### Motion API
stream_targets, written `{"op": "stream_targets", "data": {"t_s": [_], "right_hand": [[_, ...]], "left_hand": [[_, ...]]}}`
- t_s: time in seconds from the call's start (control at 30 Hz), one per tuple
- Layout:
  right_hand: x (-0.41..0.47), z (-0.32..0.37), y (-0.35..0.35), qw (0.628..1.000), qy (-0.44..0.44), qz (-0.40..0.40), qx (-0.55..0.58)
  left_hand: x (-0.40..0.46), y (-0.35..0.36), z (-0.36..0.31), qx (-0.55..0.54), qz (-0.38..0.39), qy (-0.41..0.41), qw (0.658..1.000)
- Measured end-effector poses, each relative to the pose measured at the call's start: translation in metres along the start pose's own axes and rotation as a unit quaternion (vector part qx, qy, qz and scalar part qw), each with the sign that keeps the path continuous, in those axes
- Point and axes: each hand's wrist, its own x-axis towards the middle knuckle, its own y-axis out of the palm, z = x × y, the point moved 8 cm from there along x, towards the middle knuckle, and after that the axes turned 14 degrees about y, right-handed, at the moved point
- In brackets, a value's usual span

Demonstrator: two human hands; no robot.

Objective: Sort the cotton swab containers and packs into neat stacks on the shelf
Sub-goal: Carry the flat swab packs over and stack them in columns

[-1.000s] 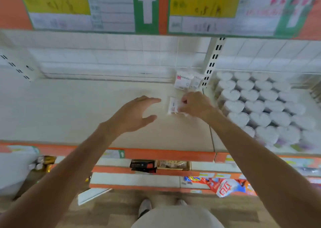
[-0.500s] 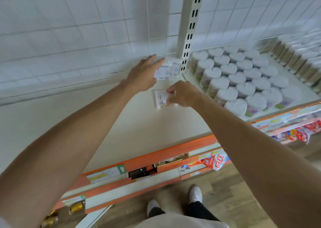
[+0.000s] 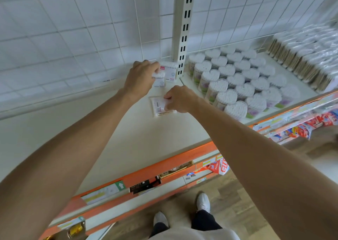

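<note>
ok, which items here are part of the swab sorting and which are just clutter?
In the job:
- left hand gripping a small swab pack
- boxed packs by the upright
- right hand on the flat pack
- heart-shaped containers
- wrapped bundles

Not in it:
- snack bags on the lower shelf
- shelf price tags

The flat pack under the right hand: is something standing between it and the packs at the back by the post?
Only the left hand, gripping a pack there. Otherwise bare shelf separates the flat pack from them.
</note>
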Motion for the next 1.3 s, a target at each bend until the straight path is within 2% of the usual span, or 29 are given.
{"op": "stream_targets", "data": {"t_s": [0.2,0.33,0.43,0.57,0.67,0.77,0.87,0.97,1.03,1.1,1.13,1.23,1.3], "right_hand": [[0.000,-0.003,0.003,1.000,0.010,0.002,0.023],[-0.003,-0.003,0.002,1.000,0.009,-0.009,0.019],[-0.004,-0.001,0.001,1.000,-0.001,-0.012,0.008],[-0.007,0.003,0.004,1.000,-0.011,-0.019,-0.022],[-0.019,0.011,0.006,0.998,-0.022,-0.043,-0.044],[-0.043,0.009,0.014,0.999,-0.017,-0.032,-0.005],[-0.073,0.013,0.026,0.996,-0.078,-0.035,0.039],[-0.099,0.024,0.035,0.970,-0.164,-0.029,0.176],[-0.111,0.032,0.045,0.945,-0.198,-0.013,0.261],[-0.116,0.036,0.054,0.930,-0.171,-0.005,0.324],[-0.116,0.037,0.058,0.935,-0.134,-0.023,0.329],[-0.114,0.034,0.073,0.975,0.022,-0.078,0.207],[-0.117,0.043,0.080,0.988,0.051,-0.089,0.120]], "left_hand": [[-0.014,-0.011,-0.018,0.004,0.016,0.014,1.000],[-0.037,-0.052,-0.023,-0.007,-0.065,-0.020,0.998],[-0.075,-0.072,-0.022,-0.070,-0.101,-0.037,0.992],[-0.150,-0.080,-0.027,-0.158,-0.169,-0.121,0.965],[-0.194,-0.078,-0.034,-0.204,-0.168,-0.157,0.952],[-0.223,-0.079,-0.034,-0.237,-0.172,-0.183,0.939],[-0.250,-0.083,-0.036,-0.244,-0.228,-0.228,0.914],[-0.278,-0.081,-0.035,-0.265,-0.304,-0.300,0.864],[-0.285,-0.073,-0.037,-0.278,-0.303,-0.315,0.856],[-0.287,-0.064,-0.038,-0.278,-0.274,-0.311,0.866],[-0.288,-0.059,-0.037,-0.278,-0.260,-0.309,0.871],[-0.292,-0.049,-0.031,-0.274,-0.215,-0.326,0.879],[-0.293,-0.046,-0.030,-0.287,-0.205,-0.330,0.876]]}}
